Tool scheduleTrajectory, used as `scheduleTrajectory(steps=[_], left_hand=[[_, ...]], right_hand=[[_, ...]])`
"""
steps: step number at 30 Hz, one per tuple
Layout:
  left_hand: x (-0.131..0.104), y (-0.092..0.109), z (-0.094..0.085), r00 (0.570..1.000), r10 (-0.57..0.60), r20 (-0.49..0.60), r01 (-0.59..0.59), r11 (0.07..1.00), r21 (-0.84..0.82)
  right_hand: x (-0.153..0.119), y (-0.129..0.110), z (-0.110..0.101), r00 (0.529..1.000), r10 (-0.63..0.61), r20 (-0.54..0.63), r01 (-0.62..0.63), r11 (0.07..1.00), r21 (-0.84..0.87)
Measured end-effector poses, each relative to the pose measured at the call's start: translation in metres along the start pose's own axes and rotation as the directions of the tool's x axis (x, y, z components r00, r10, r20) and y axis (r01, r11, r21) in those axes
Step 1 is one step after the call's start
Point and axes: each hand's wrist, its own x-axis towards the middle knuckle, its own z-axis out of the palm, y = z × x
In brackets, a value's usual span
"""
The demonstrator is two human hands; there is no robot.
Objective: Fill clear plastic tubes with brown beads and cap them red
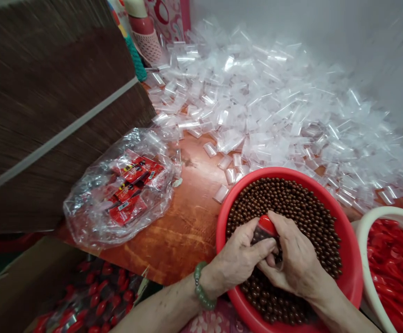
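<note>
Both my hands meet over a red basin (352, 277) of small round brown balls (284, 196). Between them is a small clear container with a red end (266, 224), dark balls showing through its side. My left hand (234, 256) grips it from the left, thumb across its near part; a green bead bracelet (201, 286) circles that wrist. My right hand (296, 261) closes round it from the right, one finger beside the red end and others curled beneath. The container's near end is mostly hidden by fingers.
Clear plastic sleeves (257, 101) lie heaped behind the basin. A white tub (364, 245) of red plastic pieces (393, 273) stands at right. To the left are a clear bag (83, 222) with red packets (128, 208), strapped cardboard (55, 88) and, below, red-ended containers (97, 296).
</note>
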Motion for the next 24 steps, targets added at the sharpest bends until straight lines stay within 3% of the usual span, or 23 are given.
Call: scheduleTrajectory(steps=[8, 11, 14, 17, 19, 21, 23, 24], left_hand=[[-0.003, -0.001, -0.003, 0.999, -0.001, 0.032, -0.001, 0.999, 0.052], [-0.004, -0.002, -0.003, 0.999, 0.000, 0.050, 0.001, 1.000, -0.018], [-0.001, -0.003, -0.002, 1.000, -0.003, -0.005, 0.002, 0.989, -0.151], [0.000, 0.000, -0.002, 0.988, -0.058, -0.140, 0.038, 0.989, -0.140], [-0.003, 0.002, -0.002, 0.985, 0.001, -0.174, -0.008, 0.999, -0.038], [-0.011, 0.001, -0.003, 0.980, 0.128, -0.150, -0.111, 0.987, 0.117], [-0.021, -0.002, -0.005, 0.967, 0.237, -0.098, -0.203, 0.941, 0.270], [-0.026, -0.005, -0.006, 0.956, 0.281, -0.080, -0.240, 0.912, 0.333]], right_hand=[[0.000, 0.007, 0.000, 0.992, -0.118, -0.049, 0.118, 0.993, -0.008], [0.000, 0.005, 0.002, 0.995, -0.101, -0.026, 0.101, 0.995, 0.009], [0.002, -0.002, -0.003, 0.994, -0.088, 0.063, 0.087, 0.996, 0.021], [0.002, -0.002, -0.012, 0.973, -0.062, 0.222, 0.046, 0.996, 0.077], [-0.004, 0.009, -0.018, 0.965, 0.053, 0.256, -0.085, 0.990, 0.113], [-0.015, 0.029, -0.023, 0.941, 0.290, 0.177, -0.305, 0.950, 0.069], [-0.029, 0.055, -0.023, 0.844, 0.536, 0.018, -0.536, 0.844, 0.007], [-0.035, 0.067, -0.023, 0.803, 0.596, -0.023, -0.596, 0.803, 0.012]])
